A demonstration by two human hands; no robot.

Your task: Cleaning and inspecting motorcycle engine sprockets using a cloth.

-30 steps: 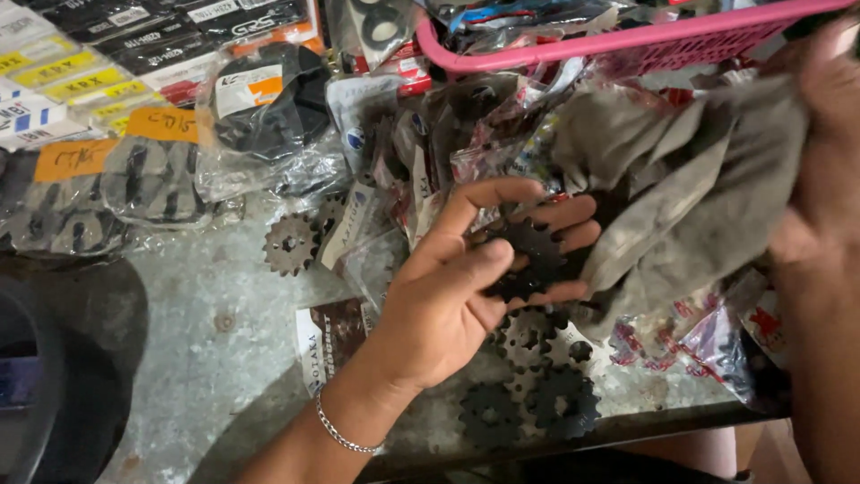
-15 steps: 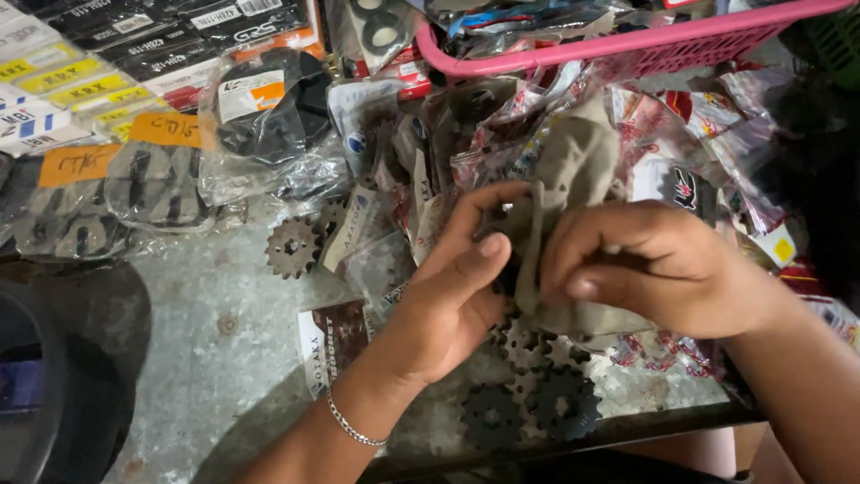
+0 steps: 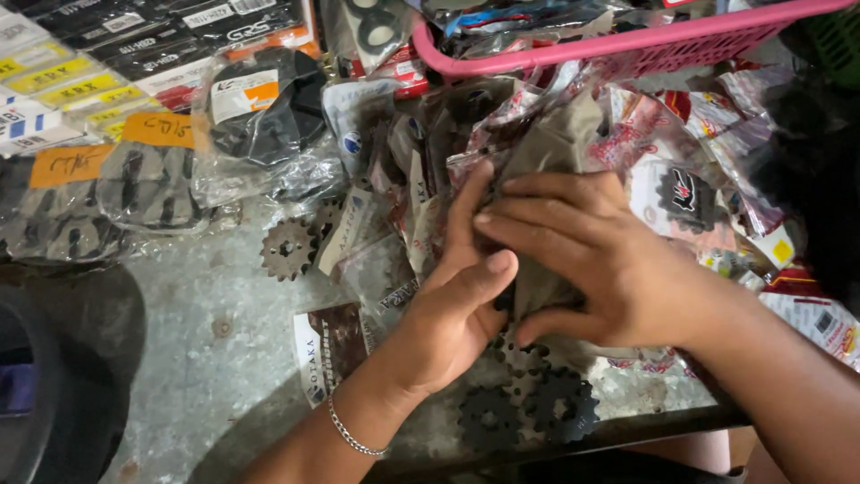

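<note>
The grey cloth [image 3: 546, 143], a limp, creased, dull rag, lies bunched under both hands near the middle of the worktop, wrapped around something that stays hidden. Its long axis runs roughly from the pink basket down toward the near edge of the bench, and its loose upper end points up toward the basket.

At far left, dark toothed sprockets sealed in clear crinkled plastic bags [image 3: 134, 188] carry orange paper tags. Just right of them a bare steel sprocket [image 3: 287, 248], small and round with blunt teeth, lies flat on the scuffed grey metal table [image 3: 206, 358]. A glossy printed packet [image 3: 327, 354] rests beside the left wrist, which wears a thin silver chain bracelet [image 3: 349, 435].

The left hand [image 3: 448, 314] cups the cloth from below and from the left, fingers extended upward along it, thumb pressed across its front. The right hand [image 3: 591, 260] lies flat over the cloth from the right, fingers spread and pressing it against the left palm. Below the hands, several black sprockets [image 3: 528, 408] overlap in a loose cluster near the table edge. Above right, the pink plastic basket [image 3: 627, 45] has a mesh wall and a smooth rim.
</note>
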